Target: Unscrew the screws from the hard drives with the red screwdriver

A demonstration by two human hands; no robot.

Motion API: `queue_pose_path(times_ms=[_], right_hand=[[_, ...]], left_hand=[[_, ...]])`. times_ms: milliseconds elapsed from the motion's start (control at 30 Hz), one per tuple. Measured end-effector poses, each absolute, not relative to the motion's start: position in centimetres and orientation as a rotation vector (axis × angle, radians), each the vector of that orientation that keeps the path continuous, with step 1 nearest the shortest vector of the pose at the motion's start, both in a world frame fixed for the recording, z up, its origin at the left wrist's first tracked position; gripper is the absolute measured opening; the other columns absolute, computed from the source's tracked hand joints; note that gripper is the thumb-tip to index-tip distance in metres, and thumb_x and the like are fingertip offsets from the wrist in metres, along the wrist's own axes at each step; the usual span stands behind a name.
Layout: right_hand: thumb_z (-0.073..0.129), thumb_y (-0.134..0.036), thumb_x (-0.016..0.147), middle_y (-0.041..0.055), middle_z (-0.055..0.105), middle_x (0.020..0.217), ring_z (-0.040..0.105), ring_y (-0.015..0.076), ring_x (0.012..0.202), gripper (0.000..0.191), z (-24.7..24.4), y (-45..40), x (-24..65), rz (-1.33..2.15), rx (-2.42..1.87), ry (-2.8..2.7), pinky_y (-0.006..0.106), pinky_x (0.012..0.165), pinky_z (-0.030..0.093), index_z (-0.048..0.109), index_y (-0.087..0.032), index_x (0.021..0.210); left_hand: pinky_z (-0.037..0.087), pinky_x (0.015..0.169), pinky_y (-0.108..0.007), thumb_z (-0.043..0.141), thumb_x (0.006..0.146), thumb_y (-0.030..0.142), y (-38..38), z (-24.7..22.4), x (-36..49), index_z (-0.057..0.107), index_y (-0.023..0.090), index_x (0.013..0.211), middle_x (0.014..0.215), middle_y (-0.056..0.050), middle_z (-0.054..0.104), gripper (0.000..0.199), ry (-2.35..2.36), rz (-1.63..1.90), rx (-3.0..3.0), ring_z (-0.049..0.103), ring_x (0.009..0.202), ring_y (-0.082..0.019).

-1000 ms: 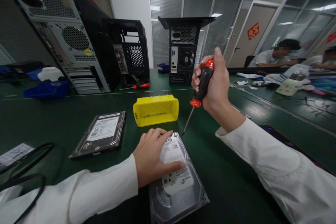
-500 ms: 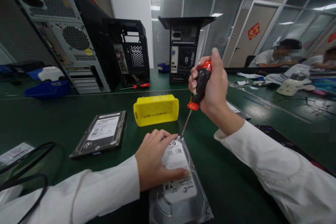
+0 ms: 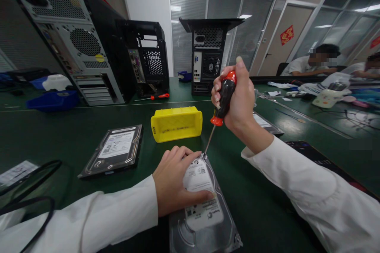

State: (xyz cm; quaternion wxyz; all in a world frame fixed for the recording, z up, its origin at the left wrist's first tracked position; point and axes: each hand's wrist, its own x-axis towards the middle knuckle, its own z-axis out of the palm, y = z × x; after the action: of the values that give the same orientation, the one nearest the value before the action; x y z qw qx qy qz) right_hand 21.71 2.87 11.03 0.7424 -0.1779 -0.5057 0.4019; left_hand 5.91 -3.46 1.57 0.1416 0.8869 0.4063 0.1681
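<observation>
Both hands, the left hand (image 3: 175, 185) and the right hand (image 3: 237, 102), are bare, above long white sleeves of plain, matte cloth. The left sleeve (image 3: 118, 209) is lightly creased and has a curved ridge (image 3: 85, 221) across the forearm, a fold or a seam; its cuff (image 3: 154, 201) fits fairly close. The right sleeve (image 3: 308, 182) hangs looser, with soft folds and puckers along the forearm, and its open cuff (image 3: 248, 153) flares to a point underneath. The right thumbnail (image 3: 239, 60) is long and rounded.
</observation>
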Motion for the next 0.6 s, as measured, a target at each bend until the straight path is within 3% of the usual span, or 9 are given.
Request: queue_pose_path(times_ms=[267, 500, 600], right_hand=[[0.047, -0.047, 0.082, -0.0044, 0.046, 0.050, 0.041, 0.0052, 0.035, 0.032, 10.88, 2.71, 21.58, 0.957, -0.321, -1.171, 0.014, 0.031, 0.028, 0.046, -0.018, 0.069], [0.042, -0.038, 0.081, -0.0029, 0.048, 0.061, 0.045, 0.0071, 0.046, 0.022, 10.59, 2.94, 21.98, 1.043, -0.268, -1.292, 0.017, 0.040, 0.036, 0.052, -0.020, 0.088], [0.041, -0.037, 0.084, -0.0019, 0.049, 0.064, 0.048, 0.0071, 0.050, 0.023, 10.54, 2.96, 22.19, 1.043, -0.255, -1.358, 0.018, 0.044, 0.038, 0.055, -0.019, 0.085]], left_hand=[[0.036, 0.082, -0.045, 0.063, 0.061, 0.068, -3.48, 1.68, 5.99, 0.051, 0.020, 0.123, 0.106, -0.008, 0.054, 0.079, 1.173, 0.479, 2.552, 0.047, 0.094, -0.029], [0.037, 0.082, -0.045, 0.063, 0.061, 0.068, -3.45, 1.71, 6.01, 0.051, 0.019, 0.124, 0.108, -0.009, 0.054, 0.081, 1.174, 0.475, 2.549, 0.046, 0.095, -0.029], [0.038, 0.082, -0.045, 0.064, 0.060, 0.067, -3.37, 1.63, 5.99, 0.050, 0.019, 0.124, 0.108, -0.009, 0.054, 0.081, 1.163, 0.478, 2.547, 0.046, 0.095, -0.029]])
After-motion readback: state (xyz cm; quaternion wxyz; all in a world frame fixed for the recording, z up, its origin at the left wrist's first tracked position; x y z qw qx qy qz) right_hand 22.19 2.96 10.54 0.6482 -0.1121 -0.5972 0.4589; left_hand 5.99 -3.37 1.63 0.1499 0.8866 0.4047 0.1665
